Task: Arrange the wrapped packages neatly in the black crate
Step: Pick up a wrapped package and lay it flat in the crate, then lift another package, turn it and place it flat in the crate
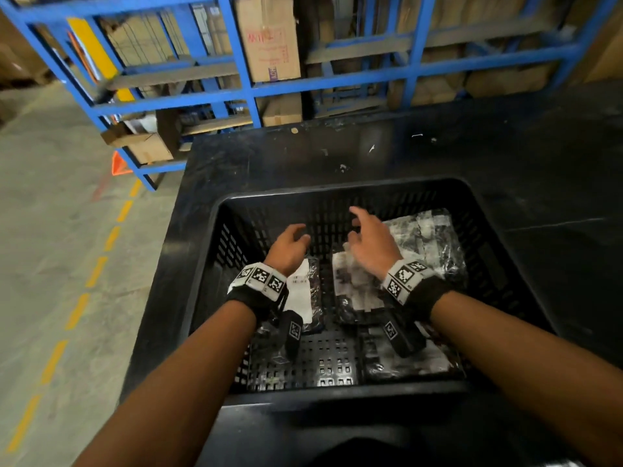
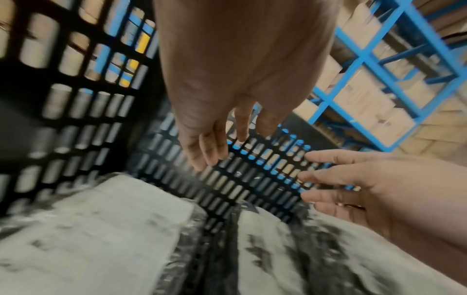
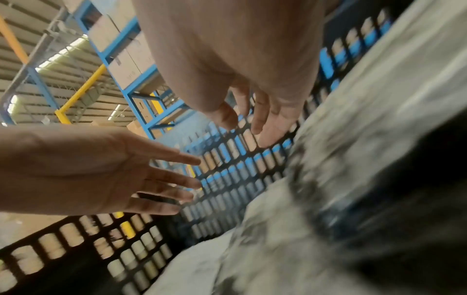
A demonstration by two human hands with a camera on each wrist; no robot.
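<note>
Blue racks [image 1: 242,72] of boxes are standing beyond the black crate [image 1: 337,192]; wrapped packages [image 1: 423,241] are lying flat inside, lengthwise away from me, while my left hand [image 1: 288,246] and right hand [image 1: 369,242] are hovering spread, holding nothing.

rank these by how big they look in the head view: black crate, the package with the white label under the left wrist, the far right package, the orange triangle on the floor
1. black crate, by far the largest.
2. far right package, partly hidden by the right hand.
3. package with the white label, partly covered by the left wrist, so its place against the far right package is unsure.
4. orange triangle, smallest.
</note>
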